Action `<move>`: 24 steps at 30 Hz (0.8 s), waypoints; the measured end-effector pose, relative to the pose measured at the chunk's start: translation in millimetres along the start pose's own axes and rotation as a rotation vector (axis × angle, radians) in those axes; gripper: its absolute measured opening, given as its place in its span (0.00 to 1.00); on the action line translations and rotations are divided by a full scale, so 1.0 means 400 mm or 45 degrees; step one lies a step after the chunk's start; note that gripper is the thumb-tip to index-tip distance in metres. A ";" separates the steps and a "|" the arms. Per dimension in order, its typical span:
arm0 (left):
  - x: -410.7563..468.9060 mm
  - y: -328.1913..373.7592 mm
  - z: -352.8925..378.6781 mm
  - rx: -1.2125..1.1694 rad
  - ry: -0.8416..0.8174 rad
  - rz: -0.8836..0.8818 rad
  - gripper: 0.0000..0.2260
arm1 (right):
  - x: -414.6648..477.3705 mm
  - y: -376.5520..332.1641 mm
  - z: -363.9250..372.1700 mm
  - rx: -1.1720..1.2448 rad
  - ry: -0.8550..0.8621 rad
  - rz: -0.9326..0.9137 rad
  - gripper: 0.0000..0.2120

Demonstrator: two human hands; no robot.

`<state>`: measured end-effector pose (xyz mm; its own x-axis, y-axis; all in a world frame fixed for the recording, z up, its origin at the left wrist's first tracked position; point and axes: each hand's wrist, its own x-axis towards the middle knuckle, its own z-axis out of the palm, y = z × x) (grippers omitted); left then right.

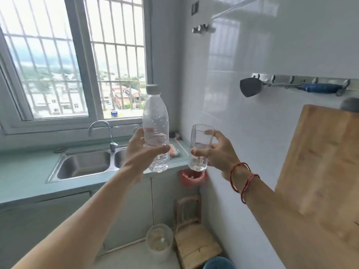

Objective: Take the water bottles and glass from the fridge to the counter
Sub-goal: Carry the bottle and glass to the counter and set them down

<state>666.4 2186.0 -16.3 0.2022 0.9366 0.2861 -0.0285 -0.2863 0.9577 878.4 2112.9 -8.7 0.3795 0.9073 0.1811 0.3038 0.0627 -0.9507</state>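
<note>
A clear plastic water bottle (155, 121) with a grey cap is held upright in my left hand (140, 150), which grips its lower half. A clear drinking glass (200, 146) with a barcode sticker near its base is held upright in my right hand (217, 152). Both arms are stretched forward, and both objects hang in the air above the right end of the pale green counter (23, 171). The fridge is out of view.
A double steel sink (83, 164) with a curved tap (108, 133) is set in the counter under a barred window. A wooden cutting board (320, 171) leans at the right wall. Below stand a small wooden chair (194, 235), a white bucket (159, 241) and a pink wall bin (192, 177).
</note>
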 end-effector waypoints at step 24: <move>-0.216 0.008 -0.558 0.264 0.872 -0.108 0.30 | 0.048 -0.116 0.642 0.200 -0.827 -0.242 0.29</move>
<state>430.2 2149.2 -30.9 -0.4659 0.8540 0.2314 0.1602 -0.1758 0.9713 647.1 2234.2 -25.9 -0.2826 0.9365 0.2077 0.1643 0.2606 -0.9514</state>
